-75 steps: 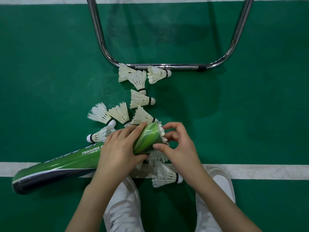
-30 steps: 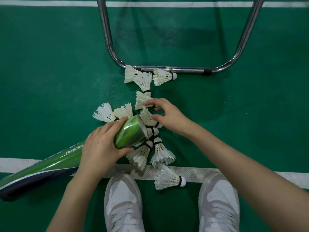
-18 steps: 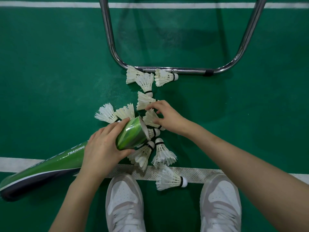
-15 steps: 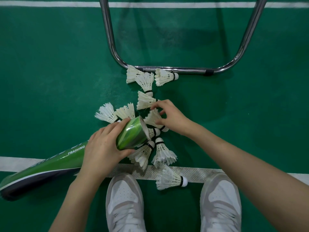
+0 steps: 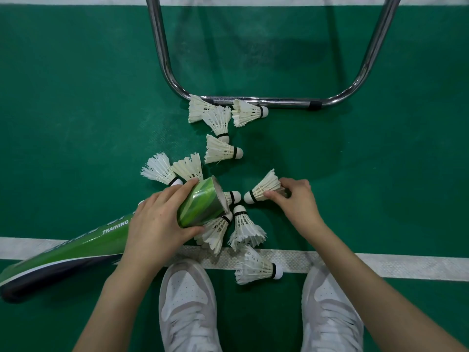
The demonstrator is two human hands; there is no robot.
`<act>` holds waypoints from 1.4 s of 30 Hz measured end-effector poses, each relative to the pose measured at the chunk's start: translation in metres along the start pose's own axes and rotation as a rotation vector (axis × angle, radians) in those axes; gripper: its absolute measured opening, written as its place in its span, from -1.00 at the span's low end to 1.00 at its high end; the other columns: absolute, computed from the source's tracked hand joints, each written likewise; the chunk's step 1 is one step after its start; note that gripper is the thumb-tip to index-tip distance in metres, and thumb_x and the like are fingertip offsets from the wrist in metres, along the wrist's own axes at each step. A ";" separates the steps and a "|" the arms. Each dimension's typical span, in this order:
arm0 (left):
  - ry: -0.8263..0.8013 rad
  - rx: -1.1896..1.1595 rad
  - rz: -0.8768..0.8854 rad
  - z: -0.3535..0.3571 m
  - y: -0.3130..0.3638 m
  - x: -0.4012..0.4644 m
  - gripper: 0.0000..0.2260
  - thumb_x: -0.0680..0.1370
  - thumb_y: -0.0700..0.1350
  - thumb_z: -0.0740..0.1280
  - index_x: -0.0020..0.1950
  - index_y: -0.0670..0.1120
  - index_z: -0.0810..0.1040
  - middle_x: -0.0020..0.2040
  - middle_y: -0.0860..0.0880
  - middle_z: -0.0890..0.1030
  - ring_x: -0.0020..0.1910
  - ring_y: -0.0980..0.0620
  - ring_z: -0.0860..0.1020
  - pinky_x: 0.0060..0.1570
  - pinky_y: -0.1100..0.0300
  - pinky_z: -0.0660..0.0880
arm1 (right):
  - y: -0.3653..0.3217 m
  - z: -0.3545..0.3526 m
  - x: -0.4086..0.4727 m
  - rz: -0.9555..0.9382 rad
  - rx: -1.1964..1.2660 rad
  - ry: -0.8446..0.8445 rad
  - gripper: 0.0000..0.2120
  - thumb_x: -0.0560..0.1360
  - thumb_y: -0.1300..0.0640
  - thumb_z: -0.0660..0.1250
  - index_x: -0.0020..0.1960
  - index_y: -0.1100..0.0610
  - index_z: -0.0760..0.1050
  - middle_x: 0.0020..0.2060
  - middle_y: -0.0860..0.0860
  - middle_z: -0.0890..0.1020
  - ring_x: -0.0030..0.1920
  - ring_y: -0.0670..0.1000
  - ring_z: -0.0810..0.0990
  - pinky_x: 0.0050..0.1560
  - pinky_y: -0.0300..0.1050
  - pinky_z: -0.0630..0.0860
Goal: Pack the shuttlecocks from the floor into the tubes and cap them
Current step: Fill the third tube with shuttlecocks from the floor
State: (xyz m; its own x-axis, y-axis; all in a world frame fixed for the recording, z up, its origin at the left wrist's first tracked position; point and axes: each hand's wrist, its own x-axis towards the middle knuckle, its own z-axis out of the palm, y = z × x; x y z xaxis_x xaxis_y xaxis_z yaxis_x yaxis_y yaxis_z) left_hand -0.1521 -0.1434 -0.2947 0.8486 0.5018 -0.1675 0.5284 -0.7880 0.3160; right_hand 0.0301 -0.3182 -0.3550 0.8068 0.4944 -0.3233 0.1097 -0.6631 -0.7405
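Note:
A long green tube (image 5: pixel 83 246) lies slanted over the floor, its open mouth (image 5: pixel 220 194) raised and facing right. My left hand (image 5: pixel 158 222) grips the tube just behind the mouth. My right hand (image 5: pixel 295 203) pinches a white shuttlecock (image 5: pixel 262 189) by its feathers, cork end pointing left toward the mouth, a short gap away. Several more white shuttlecocks lie loose on the green floor: a cluster near the mouth (image 5: pixel 245 228), one on the white line (image 5: pixel 256 268), others farther up (image 5: pixel 220 151).
A bent chrome tube frame (image 5: pixel 264 100) stands on the floor beyond the shuttlecocks, with two of them against its bar. A white court line (image 5: pixel 380 266) crosses in front of my two white shoes (image 5: pixel 187 303).
My right hand reached up to the pile, took one shuttlecock, and drew it back right and down, turning its cork toward the tube mouth. The left hand kept its hold on the tube.

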 end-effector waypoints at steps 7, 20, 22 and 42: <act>-0.027 0.010 0.025 0.005 0.007 -0.001 -0.20 0.27 0.14 0.51 0.43 0.13 0.24 0.25 0.05 0.48 0.19 -0.06 0.43 0.11 -0.03 0.36 | -0.034 -0.015 -0.037 0.028 0.469 0.011 -0.84 0.47 0.13 0.38 -0.27 0.07 0.49 -0.46 -0.16 0.51 -0.41 -0.23 0.37 -0.36 -0.42 0.30; -0.024 0.025 0.076 0.008 0.022 -0.001 -0.19 0.25 0.15 0.52 0.43 0.12 0.26 0.23 0.03 0.51 0.16 -0.08 0.46 0.08 -0.03 0.40 | -0.060 0.016 -0.066 -0.023 0.566 -0.253 -0.84 0.39 0.17 0.46 -0.05 0.10 0.55 -0.12 0.04 0.64 -0.07 -0.05 0.58 0.01 -0.24 0.51; -0.027 0.027 0.086 0.009 0.024 -0.001 -0.20 0.26 0.16 0.51 0.44 0.11 0.26 0.23 0.02 0.51 0.17 -0.08 0.46 0.10 -0.03 0.39 | -0.061 0.016 -0.068 -0.028 0.558 -0.235 -0.80 0.35 0.19 0.49 -0.08 0.09 0.53 -0.14 0.05 0.63 -0.07 -0.01 0.57 -0.01 -0.23 0.49; -0.032 0.054 0.119 0.011 0.031 -0.002 -0.18 0.22 0.13 0.54 0.42 0.07 0.30 0.18 -0.01 0.54 0.08 -0.11 0.50 0.03 -0.01 0.40 | -0.053 0.016 -0.063 -0.009 0.548 -0.253 -0.81 0.36 0.23 0.47 -0.06 0.18 0.55 -0.09 0.21 0.61 0.00 0.16 0.55 0.10 0.09 0.52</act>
State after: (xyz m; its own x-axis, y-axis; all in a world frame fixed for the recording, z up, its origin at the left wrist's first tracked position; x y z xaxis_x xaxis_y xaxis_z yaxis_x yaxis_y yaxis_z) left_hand -0.1374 -0.1726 -0.2950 0.9053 0.3926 -0.1621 0.4238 -0.8596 0.2853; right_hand -0.0361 -0.3054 -0.3052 0.6370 0.6614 -0.3960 -0.2536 -0.3053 -0.9179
